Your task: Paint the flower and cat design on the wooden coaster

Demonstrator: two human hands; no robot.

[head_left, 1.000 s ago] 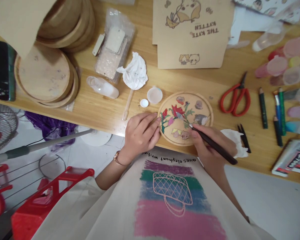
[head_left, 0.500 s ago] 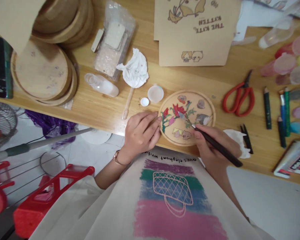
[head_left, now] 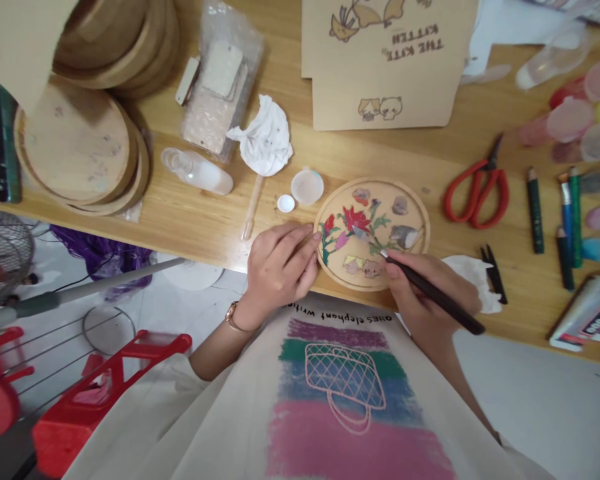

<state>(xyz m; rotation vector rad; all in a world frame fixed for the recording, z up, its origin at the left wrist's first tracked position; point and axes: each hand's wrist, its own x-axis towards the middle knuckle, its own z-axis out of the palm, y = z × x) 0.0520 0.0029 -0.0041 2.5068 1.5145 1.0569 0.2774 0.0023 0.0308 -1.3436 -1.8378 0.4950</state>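
A round wooden plate (head_left: 423, 200) lies on the table in front of me, with red flowers, green leaves and small animal figures on its face. My left hand (head_left: 283, 263) is at its left rim, fingers folded together and gripping the edge. In my right hand (head_left: 430, 287) is a palette knife (head_left: 443, 299) with a dark handle. Its grey blade slants across the middle of the plate, by the red flower and the leaves. Whether the blade presses on the surface I cannot tell. The right palm is partly hidden under the handle.
Beyond the plate sit a small tub (head_left: 307, 187), a white cap (head_left: 285, 203), a crumpled tissue (head_left: 266, 140) and a spray bottle (head_left: 197, 171). Red-handled pliers (head_left: 476, 193), pencils (head_left: 535, 210) and black tweezers (head_left: 494, 275) lie right. Stacked wooden plates (head_left: 80, 147) stand left; a kraft sheet (head_left: 380, 87) lies behind.
The view has shifted slightly. The palette knife's blade has moved a little over the plate near the red flower. My left hand stays at the rim.
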